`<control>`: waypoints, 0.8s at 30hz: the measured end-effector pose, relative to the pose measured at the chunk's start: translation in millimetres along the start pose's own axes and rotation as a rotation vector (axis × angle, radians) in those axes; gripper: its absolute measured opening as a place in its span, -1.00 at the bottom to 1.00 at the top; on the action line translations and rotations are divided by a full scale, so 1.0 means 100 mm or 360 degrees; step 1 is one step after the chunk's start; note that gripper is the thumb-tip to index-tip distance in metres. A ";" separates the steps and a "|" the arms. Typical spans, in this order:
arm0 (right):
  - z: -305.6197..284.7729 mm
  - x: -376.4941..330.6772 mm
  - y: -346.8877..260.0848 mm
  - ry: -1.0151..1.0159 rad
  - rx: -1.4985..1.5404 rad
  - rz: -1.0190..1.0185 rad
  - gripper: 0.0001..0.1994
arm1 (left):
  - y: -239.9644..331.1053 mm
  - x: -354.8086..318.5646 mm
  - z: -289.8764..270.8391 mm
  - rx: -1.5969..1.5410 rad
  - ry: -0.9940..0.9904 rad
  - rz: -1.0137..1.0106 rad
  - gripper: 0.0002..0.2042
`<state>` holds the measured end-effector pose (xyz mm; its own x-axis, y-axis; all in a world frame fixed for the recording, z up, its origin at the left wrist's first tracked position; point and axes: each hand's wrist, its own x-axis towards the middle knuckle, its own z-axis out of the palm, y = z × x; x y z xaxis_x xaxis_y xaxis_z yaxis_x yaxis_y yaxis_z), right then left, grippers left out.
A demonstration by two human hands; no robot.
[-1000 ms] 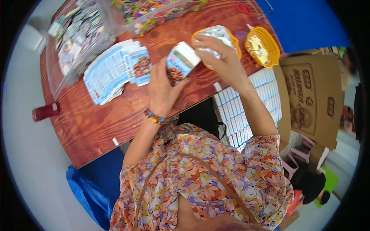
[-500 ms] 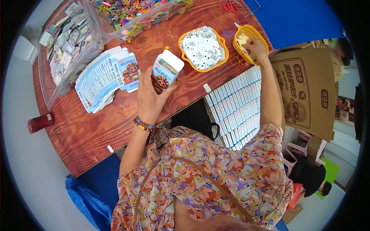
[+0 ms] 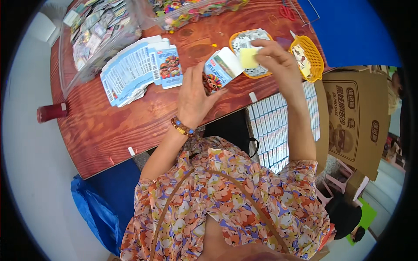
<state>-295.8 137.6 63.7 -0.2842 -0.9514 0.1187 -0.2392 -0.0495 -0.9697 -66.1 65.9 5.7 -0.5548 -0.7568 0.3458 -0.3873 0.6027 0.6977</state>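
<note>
My left hand [image 3: 194,93] is closed round a small blue-and-white printed box [image 3: 216,74], its white top flap standing open toward the right. In my right hand [image 3: 278,61] a small pale yellow card [image 3: 249,58] is pinched between thumb and fingers, close to the box's open end. Below that hand, a yellow-rimmed basket of white printed packets [image 3: 260,71] is partly covered. A second yellow basket [image 3: 317,52], holding small cards, stands to the right of my right hand. Left of the box lies a fanned stack of flat blue-and-white boxes [image 3: 130,71].
Clear bins of shiny cards [image 3: 98,28] and colourful trinkets [image 3: 187,17] stand at the far left. A large carton [image 3: 355,117] holds rows of packed boxes [image 3: 270,130] beyond the table's near edge. A dark red jar [image 3: 52,112] is at left; red scissors [image 3: 286,12] lie far right.
My right hand has come out of the yellow basket with a pale yellow card and moved left toward the box. The whole view has shifted, and my left hand still holds the box.
</note>
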 end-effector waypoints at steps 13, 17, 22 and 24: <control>0.69 0.06 -0.21 0.0191 -0.1024 -0.0847 -0.80 | -0.07 -0.02 -0.20 -0.0083 0.0311 -0.0132 -0.22; 1.01 -0.16 -0.06 0.0297 -0.0898 -0.0571 -0.73 | -0.08 0.02 -0.15 -0.0166 0.0336 -0.0177 -0.24; 1.22 -0.14 0.13 0.0282 -0.0379 -0.0519 -0.70 | -0.05 -0.01 -0.10 -0.0074 0.0429 -0.0249 -0.25; 1.18 -0.11 0.14 0.0184 -0.0229 -0.0480 -0.73 | -0.07 -0.03 -0.13 -0.0169 0.0372 -0.0225 -0.29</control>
<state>-186.1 111.5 23.8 -0.2824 -0.8592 0.4266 -0.4544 -0.2719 -0.8483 -52.4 60.9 8.2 -0.3116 -0.8764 0.3671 -0.3628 0.4668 0.8065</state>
